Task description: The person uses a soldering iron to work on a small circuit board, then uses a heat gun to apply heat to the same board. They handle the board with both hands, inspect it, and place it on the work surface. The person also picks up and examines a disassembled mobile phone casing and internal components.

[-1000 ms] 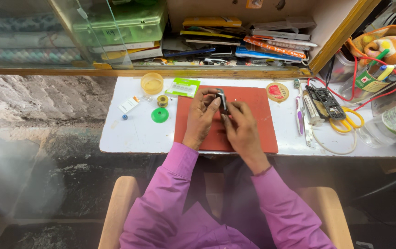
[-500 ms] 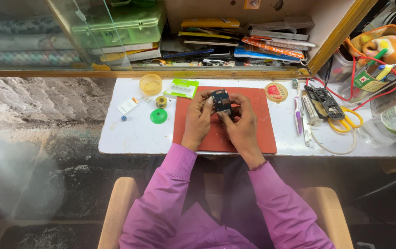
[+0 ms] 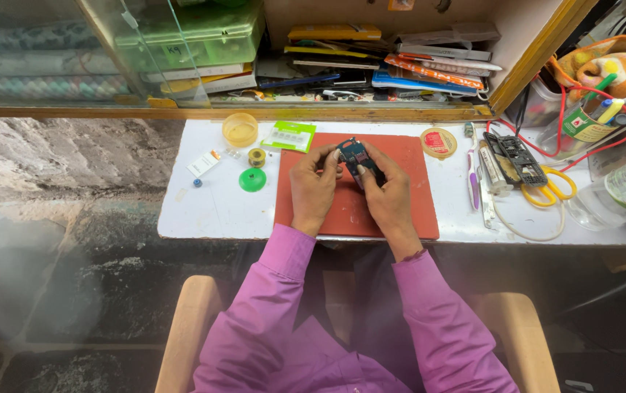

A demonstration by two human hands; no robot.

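Two hands are on one small dark gadget (image 3: 354, 156), and both are mine. My left hand (image 3: 313, 189) grips it from the left side with fingers curled tight around its edge. My right hand (image 3: 386, 193) grips the other side, with fingers pinched narrow on it. I think I hold it with both so it stays steady and does not wobble. It sits just above the red mat (image 3: 400, 211), near the far edge, so small bits would land on something soft and flat.

On the white counter (image 3: 211, 211), left of the mat, lie a green round lid (image 3: 252, 179), a little yellow roll of tape (image 3: 257, 156), a yellow cup (image 3: 240, 130) and a green packet (image 3: 289, 135). To the right are a round tin with a red top (image 3: 438, 142), a purple toothbrush (image 3: 473, 185), a dark opened phone frame (image 3: 514, 158) and yellow scissors (image 3: 549, 191). Nothing lies on the mat between my hands and me. The shelf (image 3: 371, 69) behind is crammed with flat boxes.
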